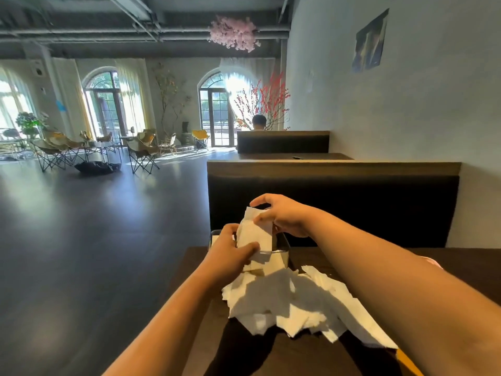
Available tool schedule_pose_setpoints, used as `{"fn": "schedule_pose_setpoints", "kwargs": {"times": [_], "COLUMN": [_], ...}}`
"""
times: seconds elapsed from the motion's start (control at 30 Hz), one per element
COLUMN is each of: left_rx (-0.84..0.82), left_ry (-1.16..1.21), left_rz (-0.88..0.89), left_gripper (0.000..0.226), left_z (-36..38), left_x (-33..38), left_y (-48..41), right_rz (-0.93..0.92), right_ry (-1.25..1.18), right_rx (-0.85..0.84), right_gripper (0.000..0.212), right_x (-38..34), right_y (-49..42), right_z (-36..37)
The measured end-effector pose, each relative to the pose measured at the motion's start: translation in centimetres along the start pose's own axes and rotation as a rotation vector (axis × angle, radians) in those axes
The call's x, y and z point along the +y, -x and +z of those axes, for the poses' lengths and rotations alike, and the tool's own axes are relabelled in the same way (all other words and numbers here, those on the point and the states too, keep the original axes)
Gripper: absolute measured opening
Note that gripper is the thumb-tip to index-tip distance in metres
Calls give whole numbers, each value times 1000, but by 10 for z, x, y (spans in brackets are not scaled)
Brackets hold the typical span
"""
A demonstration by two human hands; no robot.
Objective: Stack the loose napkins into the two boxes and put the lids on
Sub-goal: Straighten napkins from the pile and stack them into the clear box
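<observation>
You will find no words, numbers or signs to read here. The picture [370, 42] on the wall [423, 109] is only dark, blurry shapes. The napkins [284, 302] on the counter [474, 259] are plain white, with no print showing.

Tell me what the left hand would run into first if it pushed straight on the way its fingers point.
The left hand points forward and rightward and grips the napkin bundle. Pushed on, it would probably meet the box rim next, though depth is unclear.
</observation>
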State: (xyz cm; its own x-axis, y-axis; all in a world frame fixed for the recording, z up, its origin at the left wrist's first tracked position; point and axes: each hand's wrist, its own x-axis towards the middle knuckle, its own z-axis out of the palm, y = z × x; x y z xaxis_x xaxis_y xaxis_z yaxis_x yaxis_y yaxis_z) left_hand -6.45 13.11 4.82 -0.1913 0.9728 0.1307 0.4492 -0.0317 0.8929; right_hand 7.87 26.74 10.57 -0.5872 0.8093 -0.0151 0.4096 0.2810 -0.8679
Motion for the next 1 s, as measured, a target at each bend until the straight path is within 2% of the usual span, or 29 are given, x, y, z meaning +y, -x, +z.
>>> {"fn": "schedule_pose_setpoints", "kwargs": {"times": [0.13,0.27,0.37,0.43,0.53,0.67,0.83,0.93,1.0], "left_rx": [-69,-186,-264,-293,-324,-330,-341,-352,-351], "left_ry": [-168,-364,-476,-535,-607,-711,-806,-818,-819], "left_rz": [-35,-94,-71,-49,-53,-63,-54,-71,-62], "left_gripper": [47,62,64,59,39,30,28,27,27], "left_z": [-3,-5,-1,-4,-13,-15,-7,-5,-4], "left_x": [-3,-3,-4,-7,-20,-37,-50,-52,-52], "left_y": [-46,-85,-96,-102,-112,-120,-126,-128,-129], "right_rz": [30,53,38,46,39,18,-41,-30,14], "right_ry": [-8,111,171,187,223,290,421,446,477], "right_rx": [-47,-116,-93,-98,-118,-86,-28,33,76], "right_gripper": [43,41,37,36,34,35,44,48,44], "right_x": [21,40,51,60,69,76,83,78,77], "right_y": [-44,-72,-84,-88,-90,-94,-91,-85,-83], "right_z": [-1,7,13,17,26,42,51,43,37]}}
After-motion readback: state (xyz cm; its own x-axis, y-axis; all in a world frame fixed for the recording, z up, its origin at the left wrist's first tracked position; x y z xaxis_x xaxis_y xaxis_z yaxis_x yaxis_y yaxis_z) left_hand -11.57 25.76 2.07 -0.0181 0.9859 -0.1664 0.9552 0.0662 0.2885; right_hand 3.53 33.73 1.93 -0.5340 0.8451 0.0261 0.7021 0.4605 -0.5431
